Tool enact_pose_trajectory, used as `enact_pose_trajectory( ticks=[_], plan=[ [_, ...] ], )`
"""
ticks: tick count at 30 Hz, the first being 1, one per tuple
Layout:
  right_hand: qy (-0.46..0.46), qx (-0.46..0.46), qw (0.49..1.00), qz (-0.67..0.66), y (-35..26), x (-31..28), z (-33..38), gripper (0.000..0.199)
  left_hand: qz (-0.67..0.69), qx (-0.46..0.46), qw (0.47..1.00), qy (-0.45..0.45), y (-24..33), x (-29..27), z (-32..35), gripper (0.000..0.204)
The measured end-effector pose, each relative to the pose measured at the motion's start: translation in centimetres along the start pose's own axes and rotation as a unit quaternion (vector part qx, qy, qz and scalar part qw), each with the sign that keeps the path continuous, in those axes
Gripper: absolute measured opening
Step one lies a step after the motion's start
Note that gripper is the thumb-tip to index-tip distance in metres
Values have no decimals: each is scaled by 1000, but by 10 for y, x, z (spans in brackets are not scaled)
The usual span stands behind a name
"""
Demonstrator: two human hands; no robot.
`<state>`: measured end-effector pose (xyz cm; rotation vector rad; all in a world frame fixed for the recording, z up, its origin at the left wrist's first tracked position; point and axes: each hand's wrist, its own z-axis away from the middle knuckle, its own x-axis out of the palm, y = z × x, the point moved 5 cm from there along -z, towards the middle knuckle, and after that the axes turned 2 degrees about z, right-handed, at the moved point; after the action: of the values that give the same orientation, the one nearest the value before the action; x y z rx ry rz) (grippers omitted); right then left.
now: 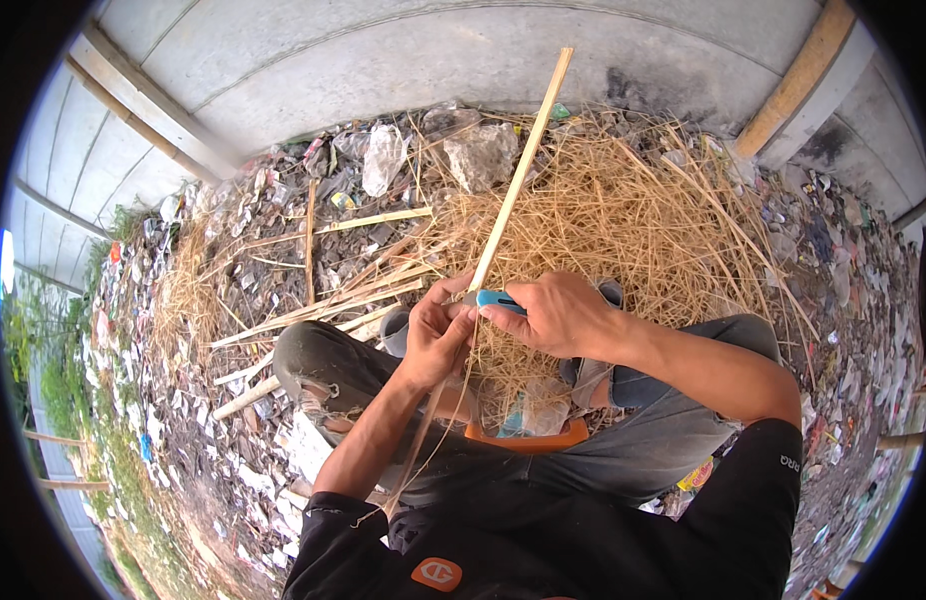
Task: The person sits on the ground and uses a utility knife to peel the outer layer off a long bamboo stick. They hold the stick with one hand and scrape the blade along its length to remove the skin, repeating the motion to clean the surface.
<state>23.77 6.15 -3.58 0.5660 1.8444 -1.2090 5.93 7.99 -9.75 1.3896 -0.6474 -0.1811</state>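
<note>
A long pale strip of split wood, bamboo by its look (pixel 523 160), slants up and away from between my hands toward the wall. My left hand (pixel 435 338) is closed around its near end, thumb and fingers pinching it. In my right hand (pixel 563 312) is a blue-handled utility knife (pixel 501 300), its front end against the strip beside my left fingers; the blade itself is mostly hidden. A thin, narrow length of the same material (pixel 413 455) trails from my hands down over my lap to my left sleeve.
Curly straw-coloured shavings (pixel 633 235) heap up beyond my knees. Several split strips (pixel 323 310) lie on the littered ground at left. A pale rock (pixel 481 157) and a crumpled plastic bag (pixel 385 160) rest before the concrete wall (pixel 403 60). An orange edge (pixel 528 437) shows between my legs.
</note>
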Motion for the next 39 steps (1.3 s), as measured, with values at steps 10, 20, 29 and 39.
enact_pose_trajectory(
  ticks=[10, 20, 29, 39],
  plan=[
    [55, 24, 995, 77, 48, -9, -26, 68, 8, -15, 1000, 14, 0, -4, -4, 40],
    [185, 140, 958, 170, 160, -83, -51, 75, 6, -36, 998, -47, 4, 10, -1, 40],
    [358, 367, 850, 123, 255, -233, 38, 79, 0, 0, 1000, -23, -5, -12, 22, 40],
    [33, 37, 999, 0, 7, -24, -11, 60, -41, 48, 997, 40, 10, -7, -3, 42]
  ],
)
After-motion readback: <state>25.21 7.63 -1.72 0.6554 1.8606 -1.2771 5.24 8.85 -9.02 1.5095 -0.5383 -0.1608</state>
